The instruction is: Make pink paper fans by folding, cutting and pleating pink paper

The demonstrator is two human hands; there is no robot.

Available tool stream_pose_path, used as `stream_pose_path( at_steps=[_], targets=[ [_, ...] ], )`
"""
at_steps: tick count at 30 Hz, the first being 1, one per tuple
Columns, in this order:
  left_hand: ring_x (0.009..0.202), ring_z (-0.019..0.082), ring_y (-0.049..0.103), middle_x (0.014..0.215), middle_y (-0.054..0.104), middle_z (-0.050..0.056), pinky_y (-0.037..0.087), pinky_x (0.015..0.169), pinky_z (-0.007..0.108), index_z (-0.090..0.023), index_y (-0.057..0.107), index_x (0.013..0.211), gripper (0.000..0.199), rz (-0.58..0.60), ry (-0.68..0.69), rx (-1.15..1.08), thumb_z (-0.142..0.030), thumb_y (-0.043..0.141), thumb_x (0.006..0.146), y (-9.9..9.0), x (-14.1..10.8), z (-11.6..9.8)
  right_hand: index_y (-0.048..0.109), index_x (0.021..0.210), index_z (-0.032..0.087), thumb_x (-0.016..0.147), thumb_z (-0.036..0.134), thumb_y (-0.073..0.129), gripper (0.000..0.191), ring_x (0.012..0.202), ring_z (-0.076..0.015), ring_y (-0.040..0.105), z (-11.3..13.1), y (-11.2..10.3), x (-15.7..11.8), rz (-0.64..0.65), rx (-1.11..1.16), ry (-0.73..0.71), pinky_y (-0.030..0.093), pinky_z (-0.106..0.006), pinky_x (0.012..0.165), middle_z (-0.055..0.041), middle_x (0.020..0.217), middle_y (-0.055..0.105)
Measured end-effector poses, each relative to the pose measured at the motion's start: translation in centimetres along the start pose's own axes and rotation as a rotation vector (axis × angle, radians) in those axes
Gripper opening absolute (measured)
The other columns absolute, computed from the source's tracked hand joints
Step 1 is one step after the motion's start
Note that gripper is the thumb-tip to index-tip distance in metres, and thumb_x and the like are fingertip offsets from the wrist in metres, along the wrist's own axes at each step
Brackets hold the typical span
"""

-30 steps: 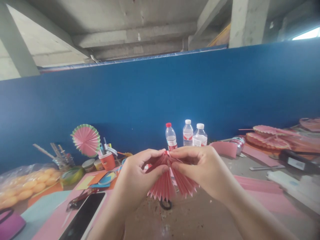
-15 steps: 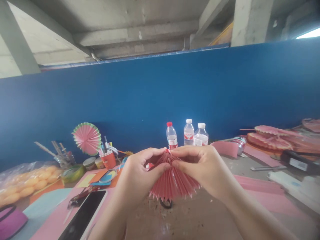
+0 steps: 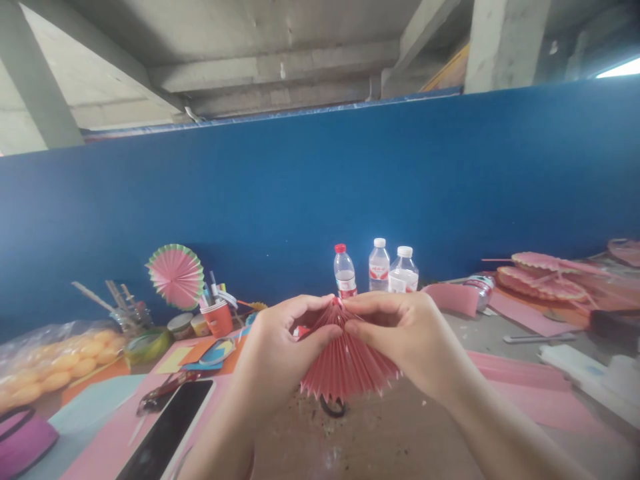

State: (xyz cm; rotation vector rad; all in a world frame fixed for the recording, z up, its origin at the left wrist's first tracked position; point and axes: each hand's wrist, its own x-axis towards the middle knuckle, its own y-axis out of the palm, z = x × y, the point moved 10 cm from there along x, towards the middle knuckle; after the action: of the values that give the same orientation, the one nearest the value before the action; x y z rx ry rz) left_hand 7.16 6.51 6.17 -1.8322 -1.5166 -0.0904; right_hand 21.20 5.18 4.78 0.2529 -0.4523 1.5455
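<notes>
Between my two hands is a pink pleated paper fan [image 3: 345, 373], its folds spreading downward above the table. My left hand [image 3: 295, 340] pinches its gathered top from the left, thumb on the near face. From the other side my right hand [image 3: 395, 327] grips the same top, its thumb also on the pleats. The fingertips of both hands almost meet at the fan's narrow end, where a small red spot shows. Behind the fan, a dark ring-shaped thing [image 3: 333, 407] lies on the table, partly hidden.
Three bottles [image 3: 379, 267] stand behind my hands. To the left are a phone [image 3: 167, 427], an orange cup of pens [image 3: 217, 319], a finished round paper fan [image 3: 176, 277] and bagged orange balls [image 3: 65, 363]. At right lie pink paper [image 3: 530, 390], a cutter [image 3: 540, 339] and more fans [image 3: 545, 283].
Both hands keep the same hold on the fan. The view has shifted very slightly. A black object with a white label at the right now appears darker, its label no longer visible.
</notes>
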Motion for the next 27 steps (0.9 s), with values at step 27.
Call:
stream_pose_path(
  at_steps=[27],
  targets=[
    [0.107,0.021,0.061,0.116,0.066,0.001,0.05,0.09,0.035,-0.027,0.063,0.115,0.036,0.028,-0.038,-0.026,-0.022,0.064,0.079,0.49,-0.13,0.23,0.074,0.087,0.025,0.071,0.021,0.067,0.017,0.09,-0.021,0.067,0.02,-0.8,0.06,-0.12,-0.056,-0.052,0.054,-0.038,0.084,-0.002,0.092,0.073]
  ],
)
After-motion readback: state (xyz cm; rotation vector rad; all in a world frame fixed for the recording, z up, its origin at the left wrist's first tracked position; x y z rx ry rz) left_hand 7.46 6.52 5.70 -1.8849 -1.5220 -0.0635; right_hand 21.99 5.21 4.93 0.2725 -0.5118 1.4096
